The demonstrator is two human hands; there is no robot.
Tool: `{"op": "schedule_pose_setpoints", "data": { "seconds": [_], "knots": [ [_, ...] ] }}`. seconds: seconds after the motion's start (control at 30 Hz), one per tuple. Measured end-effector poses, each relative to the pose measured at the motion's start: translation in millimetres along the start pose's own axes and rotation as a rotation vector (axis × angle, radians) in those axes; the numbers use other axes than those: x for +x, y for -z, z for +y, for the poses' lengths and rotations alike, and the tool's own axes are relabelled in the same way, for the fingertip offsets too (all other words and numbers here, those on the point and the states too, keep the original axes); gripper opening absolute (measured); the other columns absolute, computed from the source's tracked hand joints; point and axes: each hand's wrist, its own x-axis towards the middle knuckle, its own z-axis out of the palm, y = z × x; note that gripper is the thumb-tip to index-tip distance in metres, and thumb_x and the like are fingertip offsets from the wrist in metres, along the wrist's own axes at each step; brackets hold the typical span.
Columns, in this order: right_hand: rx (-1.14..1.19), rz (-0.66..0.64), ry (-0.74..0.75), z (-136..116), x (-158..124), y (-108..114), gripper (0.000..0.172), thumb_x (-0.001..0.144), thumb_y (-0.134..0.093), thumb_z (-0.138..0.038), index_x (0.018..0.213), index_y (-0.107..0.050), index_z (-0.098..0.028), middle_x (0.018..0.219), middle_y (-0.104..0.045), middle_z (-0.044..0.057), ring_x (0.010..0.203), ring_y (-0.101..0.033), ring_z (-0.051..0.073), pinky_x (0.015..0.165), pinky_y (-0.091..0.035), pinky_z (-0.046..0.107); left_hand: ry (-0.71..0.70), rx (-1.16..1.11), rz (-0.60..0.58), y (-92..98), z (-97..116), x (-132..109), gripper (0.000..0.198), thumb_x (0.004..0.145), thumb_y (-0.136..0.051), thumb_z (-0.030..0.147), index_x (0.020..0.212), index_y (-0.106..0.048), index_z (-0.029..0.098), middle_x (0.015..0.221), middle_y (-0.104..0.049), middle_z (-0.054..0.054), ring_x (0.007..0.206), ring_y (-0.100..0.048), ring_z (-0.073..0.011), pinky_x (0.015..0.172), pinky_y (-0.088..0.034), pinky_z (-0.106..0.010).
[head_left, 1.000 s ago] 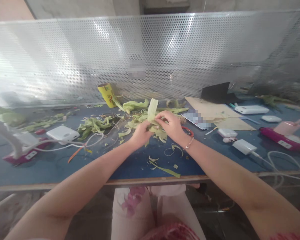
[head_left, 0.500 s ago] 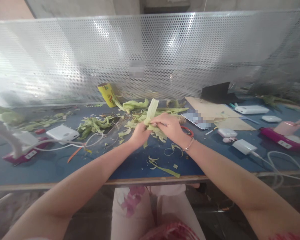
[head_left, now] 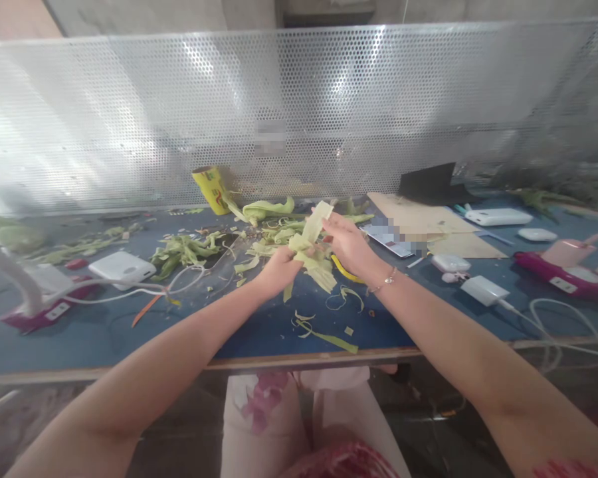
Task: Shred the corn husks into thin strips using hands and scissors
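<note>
Pale green leaf strips [head_left: 319, 272], folded and knotted together, are held between my two hands above the blue table. My left hand [head_left: 280, 269] pinches the bundle's left side, fingers closed. The upper end of one wide strip [head_left: 317, 222] points up and right, and my right hand [head_left: 346, 240] grips it between thumb and fingers. Behind the hands lies a heap of green husk leaves [head_left: 269, 211]. A yellow curved thing [head_left: 346, 271] shows just below my right hand. Thin leaf scraps [head_left: 329, 338] lie near the front edge.
A yellow tube [head_left: 212, 190] leans by the perforated metal screen [head_left: 329, 99]. At left are shredded leaves [head_left: 192, 251], a white box-shaped device [head_left: 123, 267] and a purple power strip [head_left: 40, 315]. At right: phone [head_left: 389, 240], brown paper [head_left: 423, 212], white charger [head_left: 483, 291], another purple strip [head_left: 563, 282].
My right hand has moved up and right, away from my left hand, with the strip's end. The strip now tilts right and the bundle shows more. A yellow thing shows under my right hand.
</note>
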Motion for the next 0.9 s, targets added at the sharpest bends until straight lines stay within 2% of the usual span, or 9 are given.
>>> {"op": "schedule_pose_setpoints", "data": {
  "seconds": [0.07, 0.13, 0.23, 0.37, 0.5, 0.57, 0.63, 0.73, 0.9],
  "knots": [
    [0.004, -0.036, -0.010, -4, -3, 0, 0.045, 0.087, -0.041, -0.049, 0.121, -0.054, -0.023, 0.104, -0.066, 0.007, 0.082, -0.059, 0.017, 0.070, -0.049, 0.033, 0.092, -0.116, -0.035, -2.1, 1, -1, 0.028, 0.074, -0.057, 0.036, 0.087, -0.069, 0.014, 0.063, -0.064, -0.001, 0.043, -0.040, -0.0065, 0.048, -0.038, -0.022],
    [0.004, -0.045, -0.011, -7, -5, -1, 0.045, 0.087, -0.040, -0.049, 0.123, -0.053, -0.024, 0.104, -0.066, 0.006, 0.075, -0.057, 0.016, 0.066, -0.048, 0.032, 0.151, -0.208, -0.044, -3.3, 1, -1, 0.030, 0.071, -0.061, 0.038, 0.087, -0.069, 0.013, 0.062, -0.065, -0.001, 0.039, -0.037, -0.0048, 0.043, -0.034, -0.020],
    [0.045, -0.026, -0.017, -8, -4, 0, 0.041, 0.086, -0.044, -0.045, 0.121, -0.055, -0.025, 0.104, -0.066, 0.005, 0.067, -0.053, 0.013, 0.059, -0.046, 0.029, 0.201, -0.327, -0.032, -3.0, 1, 0, 0.032, 0.069, -0.064, 0.038, 0.088, -0.068, 0.012, 0.064, -0.066, -0.003, 0.042, -0.044, -0.0064, 0.041, -0.034, -0.019],
    [0.088, -0.039, -0.031, -7, -2, 2, 0.036, 0.085, -0.049, -0.041, 0.115, -0.060, -0.025, 0.104, -0.066, 0.004, 0.066, -0.052, 0.012, 0.057, -0.044, 0.026, 0.292, -0.453, -0.035, -1.3, 1, 2, 0.033, 0.072, -0.064, 0.038, 0.093, -0.066, 0.013, 0.068, -0.068, -0.005, 0.049, -0.054, -0.0098, 0.046, -0.042, -0.021],
    [0.212, -0.227, -0.048, -16, -8, 4, 0.031, 0.080, -0.057, -0.039, 0.108, -0.064, -0.027, 0.098, -0.068, 0.002, 0.070, -0.055, 0.012, 0.063, -0.047, 0.028, 0.346, -0.540, -0.038, -0.5, 3, 3, 0.028, 0.073, -0.064, 0.038, 0.089, -0.064, 0.015, 0.068, -0.067, -0.005, 0.064, -0.063, -0.0146, 0.060, -0.051, -0.026],
    [0.285, -0.344, -0.066, -19, -11, 4, 0.027, 0.078, -0.061, -0.038, 0.102, -0.068, -0.027, 0.093, -0.068, 0.002, 0.075, -0.058, 0.013, 0.069, -0.049, 0.030, 0.369, -0.565, -0.021, -0.1, 4, 3, 0.023, 0.071, -0.067, 0.035, 0.082, -0.062, 0.015, 0.066, -0.066, -0.004, 0.063, -0.063, -0.0142, 0.061, -0.052, -0.026],
    [0.305, -0.393, -0.069, -19, -12, 4, 0.026, 0.076, -0.064, -0.039, 0.099, -0.069, -0.027, 0.093, -0.068, 0.002, 0.079, -0.060, 0.014, 0.073, -0.049, 0.032, 0.384, -0.590, 0.000, 0.5, 3, 4, 0.019, 0.068, -0.070, 0.031, 0.074, -0.060, 0.016, 0.062, -0.064, -0.002, 0.057, -0.061, -0.0117, 0.059, -0.051, -0.024],
    [0.212, -0.362, -0.022, -13, -10, 5, 0.027, 0.076, -0.064, -0.039, 0.100, -0.070, -0.027, 0.095, -0.065, 0.002, 0.076, -0.058, 0.012, 0.072, -0.050, 0.030, 0.377, -0.609, 0.012, 2.0, 2, 4, 0.019, 0.065, -0.072, 0.028, 0.071, -0.059, 0.016, 0.059, -0.062, 0.000, 0.050, -0.056, -0.0081, 0.054, -0.049, -0.021],
    [0.019, -0.263, 0.022, -10, -6, 9, 0.024, 0.072, -0.068, -0.037, 0.092, -0.072, -0.025, 0.082, -0.058, 0.000, 0.066, -0.055, 0.009, 0.058, -0.050, 0.025, 0.348, -0.507, -0.104, 5.4, 2, 2, 0.022, 0.069, -0.070, 0.032, 0.077, -0.063, 0.013, 0.047, -0.053, 0.003, 0.033, -0.032, -0.0020, 0.037, -0.034, -0.018]
  ]
}}
